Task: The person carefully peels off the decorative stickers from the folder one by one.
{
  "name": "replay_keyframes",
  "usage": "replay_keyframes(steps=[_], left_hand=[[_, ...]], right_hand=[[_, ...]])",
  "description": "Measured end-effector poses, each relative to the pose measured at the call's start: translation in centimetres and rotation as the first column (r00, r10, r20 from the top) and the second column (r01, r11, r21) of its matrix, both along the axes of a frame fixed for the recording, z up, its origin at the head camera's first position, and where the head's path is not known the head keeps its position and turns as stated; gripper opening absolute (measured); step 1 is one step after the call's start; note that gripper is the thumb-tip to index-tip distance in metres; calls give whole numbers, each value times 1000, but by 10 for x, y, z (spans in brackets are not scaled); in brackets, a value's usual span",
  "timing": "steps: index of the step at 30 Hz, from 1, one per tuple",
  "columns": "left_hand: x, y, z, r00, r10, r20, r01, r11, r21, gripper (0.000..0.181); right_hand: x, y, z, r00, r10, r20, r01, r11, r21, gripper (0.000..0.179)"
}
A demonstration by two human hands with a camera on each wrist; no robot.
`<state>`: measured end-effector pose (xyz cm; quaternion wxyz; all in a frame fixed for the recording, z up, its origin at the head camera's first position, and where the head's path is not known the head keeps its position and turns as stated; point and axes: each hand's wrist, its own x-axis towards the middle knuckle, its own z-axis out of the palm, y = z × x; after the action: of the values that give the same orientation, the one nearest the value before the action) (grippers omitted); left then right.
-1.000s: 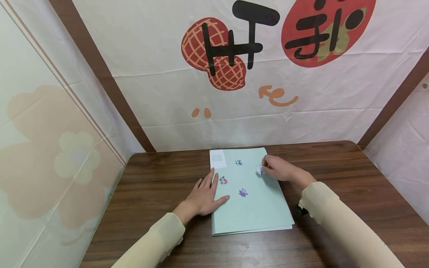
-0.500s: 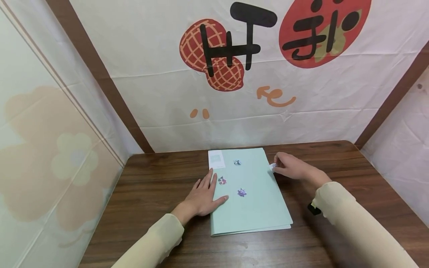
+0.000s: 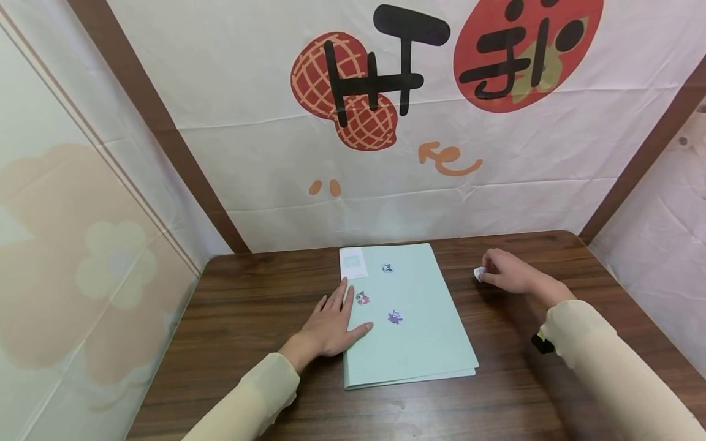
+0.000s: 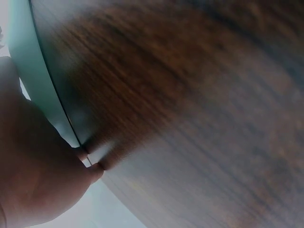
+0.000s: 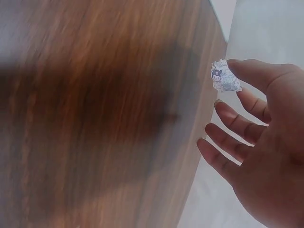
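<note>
A pale green folder (image 3: 419, 343) lies on the table, with a white label (image 3: 353, 263) at its upper left corner. Three small cartoon stickers are on its cover: a blue-and-white sticker (image 3: 388, 268) near the top, a pink sticker (image 3: 362, 297) by the left edge and a purple sticker (image 3: 394, 316) in the middle. My left hand (image 3: 329, 324) rests spread along the folder's left edge, thumb and fingertips on the cover. Right of the folder, my right hand (image 3: 510, 271) pinches a whitish cartoon sticker (image 5: 225, 77) between thumb and index finger, above the table.
The dark wood-grain table (image 3: 248, 300) extends on both sides of the folder. A printed white cloth (image 3: 265, 122) hangs behind its back edge, and another cloth (image 3: 77, 275) stands along the left. A small black object (image 3: 543, 343) shows under the right sleeve.
My right hand has moved right with the pinched sticker, from over the folder's right part to beyond its edge. The left hand stays on the folder. The head view has shifted slightly.
</note>
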<state>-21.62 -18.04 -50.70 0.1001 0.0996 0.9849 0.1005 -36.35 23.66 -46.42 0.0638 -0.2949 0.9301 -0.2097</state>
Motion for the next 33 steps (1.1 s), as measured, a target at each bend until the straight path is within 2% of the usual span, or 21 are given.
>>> replay_keyframes(steps=[6,14,21,27,33], left_hand=[[1,-1,0,1000,3,0,-3,1000,8,99],[-3,-3,-5,1000,10,13,-10,1000,0,100],[1,-1,0,1000,5,6,-5,1000,12,100],[0,0,-2,1000,-4,-6,5,1000,17,99],[1,1,2,1000,-5,-9,6,999,31,97]], right_hand=[[-5,12,-5,1000,-4,-11,5,1000,28,21],[-8,18,-6,1000,-21,-17,22,997,68,24],[-10,20,-12,999,-36,-37,39,995,97,23],[-10,21,-18,996,-70,-47,76,989,126,22],[-11,19,-17,994,-101,-47,107,985,134,24]])
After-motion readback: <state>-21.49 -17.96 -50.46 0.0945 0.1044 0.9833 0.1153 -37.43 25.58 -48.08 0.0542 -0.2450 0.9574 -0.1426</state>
